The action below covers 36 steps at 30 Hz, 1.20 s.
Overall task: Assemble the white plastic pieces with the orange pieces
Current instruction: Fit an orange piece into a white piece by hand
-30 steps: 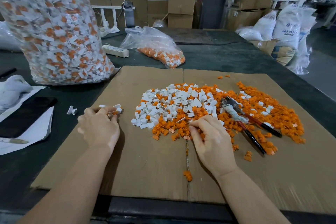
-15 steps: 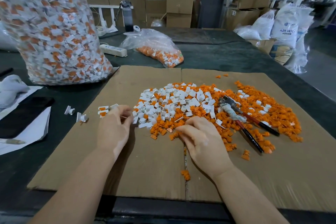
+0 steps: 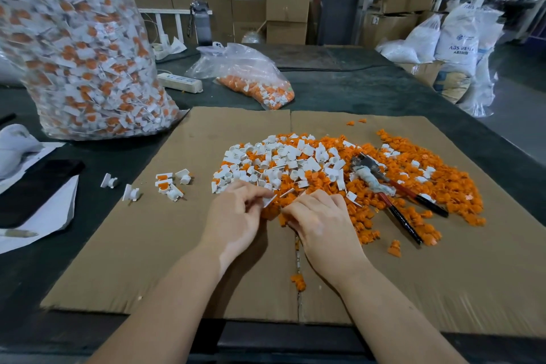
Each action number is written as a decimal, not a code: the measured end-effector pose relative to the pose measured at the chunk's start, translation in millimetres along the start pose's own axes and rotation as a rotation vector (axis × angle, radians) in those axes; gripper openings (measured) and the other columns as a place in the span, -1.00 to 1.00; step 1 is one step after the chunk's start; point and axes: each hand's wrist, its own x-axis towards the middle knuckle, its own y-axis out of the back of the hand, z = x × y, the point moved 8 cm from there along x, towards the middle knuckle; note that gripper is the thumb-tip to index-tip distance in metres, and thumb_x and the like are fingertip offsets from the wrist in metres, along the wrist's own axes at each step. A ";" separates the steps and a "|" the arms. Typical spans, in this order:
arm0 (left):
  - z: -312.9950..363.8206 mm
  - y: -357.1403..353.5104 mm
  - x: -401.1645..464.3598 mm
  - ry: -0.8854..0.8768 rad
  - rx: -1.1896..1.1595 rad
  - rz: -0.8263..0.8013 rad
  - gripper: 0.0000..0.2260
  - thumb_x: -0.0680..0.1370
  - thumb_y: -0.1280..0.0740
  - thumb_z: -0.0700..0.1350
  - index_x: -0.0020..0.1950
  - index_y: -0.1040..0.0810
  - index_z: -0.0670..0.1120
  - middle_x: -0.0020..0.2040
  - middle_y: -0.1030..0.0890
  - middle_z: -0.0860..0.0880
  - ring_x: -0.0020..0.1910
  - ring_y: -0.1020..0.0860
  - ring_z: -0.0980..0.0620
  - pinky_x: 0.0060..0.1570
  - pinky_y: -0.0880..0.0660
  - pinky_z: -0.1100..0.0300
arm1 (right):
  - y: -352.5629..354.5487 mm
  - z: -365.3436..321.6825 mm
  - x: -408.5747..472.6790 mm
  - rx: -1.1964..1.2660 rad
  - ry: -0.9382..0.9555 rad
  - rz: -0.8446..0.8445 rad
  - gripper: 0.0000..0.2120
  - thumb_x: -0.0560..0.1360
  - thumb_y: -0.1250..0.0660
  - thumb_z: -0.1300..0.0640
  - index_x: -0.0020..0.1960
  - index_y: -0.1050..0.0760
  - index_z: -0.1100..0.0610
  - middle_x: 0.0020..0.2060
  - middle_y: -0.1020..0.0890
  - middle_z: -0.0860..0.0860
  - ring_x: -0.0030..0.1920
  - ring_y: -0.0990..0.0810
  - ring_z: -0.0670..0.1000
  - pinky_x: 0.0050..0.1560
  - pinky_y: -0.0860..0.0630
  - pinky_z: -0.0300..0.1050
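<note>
Both hands work at the near edge of the pile [image 3: 339, 174], white pieces [image 3: 283, 159] heaped on its left over orange pieces [image 3: 419, 183] that spread right across the cardboard [image 3: 153, 245]. The left hand [image 3: 236, 216] pinches a white piece [image 3: 269, 201] between thumb and fingertips. The right hand [image 3: 319, 219] is curled with its fingertips down in the orange, and I cannot tell whether it has one.

The two hands sit almost touching, so a careless push could knock the white piece loose, or seat the parts crooked if they meet at a slant. Raking through the heap may scatter more orange toward the near edge, where a few strays [image 3: 298, 281] already lie. The pliers [image 3: 390, 195] lie just right of the right hand, and a sweep that way could snag them. The finished pieces [image 3: 171, 183] at left are well apart from all this.
</note>
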 end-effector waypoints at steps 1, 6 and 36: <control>3.9 -2.2 -1.0 -0.019 0.012 -0.005 -0.84 0.52 -0.35 -0.22 0.00 -0.67 -0.01 -0.13 -0.46 0.17 -0.15 -0.43 0.31 -0.15 -0.23 0.64 | 0.7 0.9 -0.1 0.005 -0.012 -0.001 -0.82 0.36 -0.47 0.30 -0.15 -0.58 0.06 -0.22 -0.61 -0.07 -0.15 -0.51 0.02 -0.11 -0.23 -0.13; 10.7 -9.4 -0.1 -0.038 0.099 -0.018 -0.81 0.43 -0.46 -0.02 0.01 -0.63 -0.01 -0.13 -0.44 0.14 -0.20 -0.43 0.23 -0.19 -0.27 0.61 | 7.5 4.7 -2.1 0.063 -0.044 0.042 -0.79 0.34 -0.46 0.33 -0.10 -0.59 0.10 -0.21 -0.62 -0.01 -0.18 -0.54 0.06 -0.17 -0.44 -0.03; 18.5 -36.6 -12.3 0.103 -0.483 0.029 -0.82 0.55 -0.31 -0.19 -0.01 -0.54 0.11 -0.22 -0.60 0.08 -0.24 -0.58 0.17 -0.25 -0.45 0.45 | 26.7 39.4 -12.0 0.452 -0.343 0.299 -0.95 0.48 -0.37 0.26 -0.10 -0.59 0.14 -0.27 -0.61 -0.07 -0.22 -0.58 -0.13 -0.18 -0.55 -0.25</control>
